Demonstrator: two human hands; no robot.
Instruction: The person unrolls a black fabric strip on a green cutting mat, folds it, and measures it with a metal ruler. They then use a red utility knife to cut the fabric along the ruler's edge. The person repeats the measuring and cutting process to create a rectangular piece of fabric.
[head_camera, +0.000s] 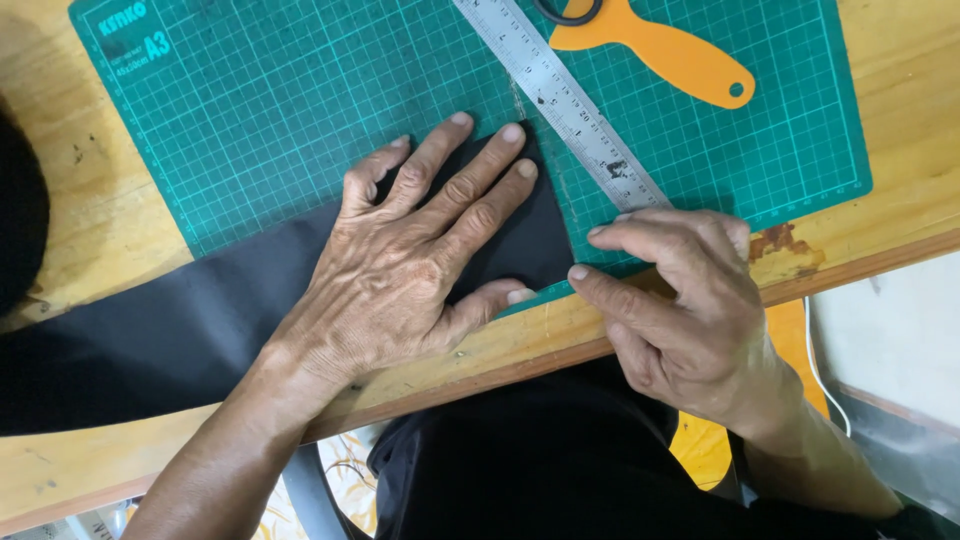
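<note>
The left hand (400, 270) lies flat with its fingers (470, 185) spread wide, pressing down the end of a long strip of black cloth (170, 335) that runs from the left edge of the view across the wooden worktop (90, 230) and onto the green cutting mat (280, 100). The cloth's square end sits on the mat's near right part, just left of a steel ruler (565, 105) that lies slanted across the mat. The right hand (690, 300) rests at the ruler's lower end, its fingers curled close together with the tips at the cloth's right edge and the thumb near the cloth's lower corner; they seem to pinch or steady that edge, though I cannot tell whether they grip anything. An orange-handled tool (670, 55) (its working end is cut off at the top of the view) lies on the mat beyond the ruler, untouched. To do this well, I judge the flat hand should keep even pressure so the cloth does not creep or pucker, and the cloth's edge should be squared against the mat's grid lines before the ruler is brought against it. The ruler is best held firm along its length, fingertips kept back from its edge.
</note>
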